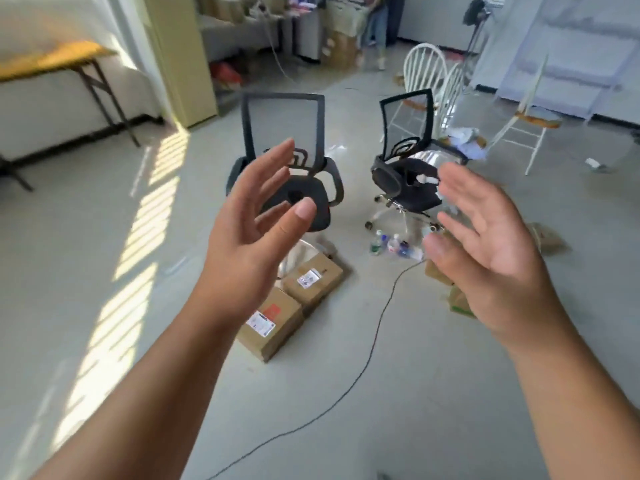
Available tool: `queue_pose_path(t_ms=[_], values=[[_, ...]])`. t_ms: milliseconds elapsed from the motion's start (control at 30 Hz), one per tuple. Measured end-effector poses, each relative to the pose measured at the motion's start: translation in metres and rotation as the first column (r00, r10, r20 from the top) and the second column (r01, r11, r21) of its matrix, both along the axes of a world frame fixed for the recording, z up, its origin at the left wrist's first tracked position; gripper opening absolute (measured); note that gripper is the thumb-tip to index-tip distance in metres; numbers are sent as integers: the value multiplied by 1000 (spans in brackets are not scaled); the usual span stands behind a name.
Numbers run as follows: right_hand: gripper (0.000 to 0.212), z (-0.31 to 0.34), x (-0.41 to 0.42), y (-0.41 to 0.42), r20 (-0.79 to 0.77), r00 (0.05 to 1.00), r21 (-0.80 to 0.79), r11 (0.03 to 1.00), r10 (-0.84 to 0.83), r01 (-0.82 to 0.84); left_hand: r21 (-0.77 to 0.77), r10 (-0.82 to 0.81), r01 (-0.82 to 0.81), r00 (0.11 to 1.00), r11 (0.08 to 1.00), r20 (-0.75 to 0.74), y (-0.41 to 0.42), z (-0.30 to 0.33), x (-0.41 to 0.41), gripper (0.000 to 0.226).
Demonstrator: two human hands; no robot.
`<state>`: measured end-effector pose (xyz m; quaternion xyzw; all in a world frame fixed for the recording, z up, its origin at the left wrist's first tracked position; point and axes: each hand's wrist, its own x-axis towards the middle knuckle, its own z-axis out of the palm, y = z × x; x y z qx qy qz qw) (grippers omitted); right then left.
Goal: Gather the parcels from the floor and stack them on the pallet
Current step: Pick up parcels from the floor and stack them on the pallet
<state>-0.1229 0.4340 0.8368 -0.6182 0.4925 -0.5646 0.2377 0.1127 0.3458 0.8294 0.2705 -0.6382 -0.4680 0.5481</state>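
On floor: two brown labelled parcels (pixel 292 304) touching | left hand (pixel 252 230), right hand (pixel 491 244): fingers spread, empty

We see two boxes (pixel 292 303) touching on the floor (pixel 86 254) before the left chair (pixel 291 168); bottles (pixel 394 244) lie under the right chair (pixel 408 168).

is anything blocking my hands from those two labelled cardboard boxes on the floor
Nothing visible does. The left hand and right hand are raised, open and empty above the two labelled boxes. Only a thin cable lies on the floor to their right, apart from them.
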Motion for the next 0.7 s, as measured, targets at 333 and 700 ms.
queue_pose_path(t_ms=[333,700], values=[[67,-12,-17,-95,46,916,23,917,398,-399,17,427,-430,900,903,87,34,-3,18,58],[65,-18,51,-124,39,736,86,731,676,-676,69,703,-713,700,698,125,97,-17,63,59]])
